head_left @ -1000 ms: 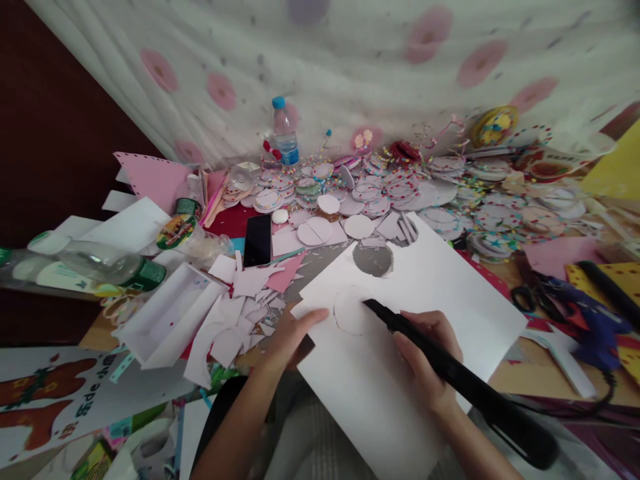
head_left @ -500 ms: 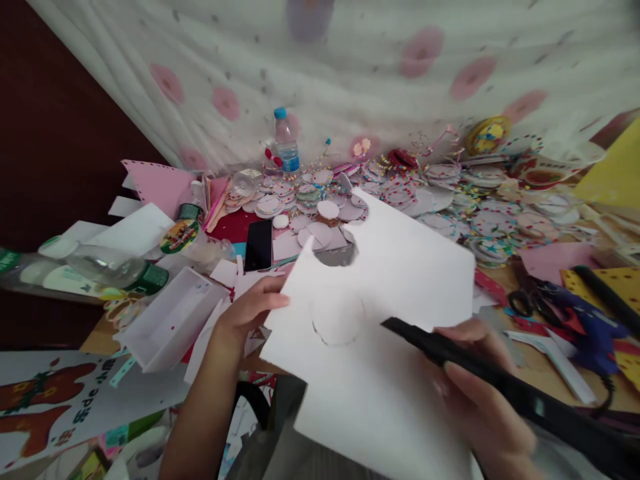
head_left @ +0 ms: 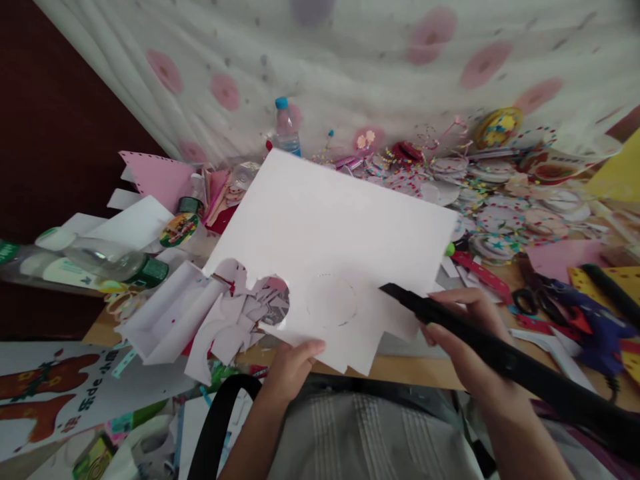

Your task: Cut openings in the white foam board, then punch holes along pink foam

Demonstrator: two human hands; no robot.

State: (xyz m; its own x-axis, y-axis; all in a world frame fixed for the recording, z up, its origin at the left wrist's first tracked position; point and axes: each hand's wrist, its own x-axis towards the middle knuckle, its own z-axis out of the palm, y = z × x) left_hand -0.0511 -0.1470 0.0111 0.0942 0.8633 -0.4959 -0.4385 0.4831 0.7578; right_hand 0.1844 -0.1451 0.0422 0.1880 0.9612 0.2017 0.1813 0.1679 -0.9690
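A white sheet of card (head_left: 345,227) is held level in front of me, with a faint drawn or scored circle on its near half. Rounded cut-outs notch its left side, and its near edge is jagged. My left hand (head_left: 295,363) pinches the near edge, thumb on top and fingers underneath. In my right hand (head_left: 470,333) is a long black utility knife (head_left: 475,327), its slanted tip pointing left, just right of the circle. Whether the tip touches the card I cannot tell. Some right fingers are hidden behind the knife, near the card's right edge.
White paper scraps (head_left: 235,320) and an open white box (head_left: 167,313) lie left, beside plastic bottles (head_left: 110,260). Decorated paper discs (head_left: 500,220) cover the back right. Scissors (head_left: 530,300) and a blue glue gun (head_left: 585,327) lie right. A water bottle (head_left: 287,127) stands behind.
The sheet has been turned anticlockwise, so its cut-outs moved from the far edge to the left side. My left hand has shifted from its left edge to the near edge. The knife remains in my right hand.
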